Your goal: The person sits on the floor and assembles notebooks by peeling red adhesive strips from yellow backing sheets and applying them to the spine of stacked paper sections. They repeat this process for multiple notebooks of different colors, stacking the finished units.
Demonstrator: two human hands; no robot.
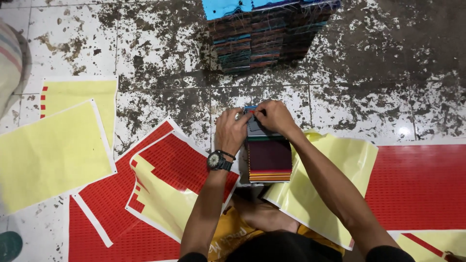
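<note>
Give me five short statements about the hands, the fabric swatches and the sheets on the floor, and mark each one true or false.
1. Both hands work at the far end of the small swatch stack. True.
2. The wristwatch is on the right hand. False: it is on the left hand's wrist.
3. A larger pile of fabric swatches sits farther away on the tiled floor. True.
4. The sheets on the floor are blue and green. False: they are red sheets and yellow sheets.
5. The small stack's top swatch is bright yellow. False: it is dark maroon.
</note>
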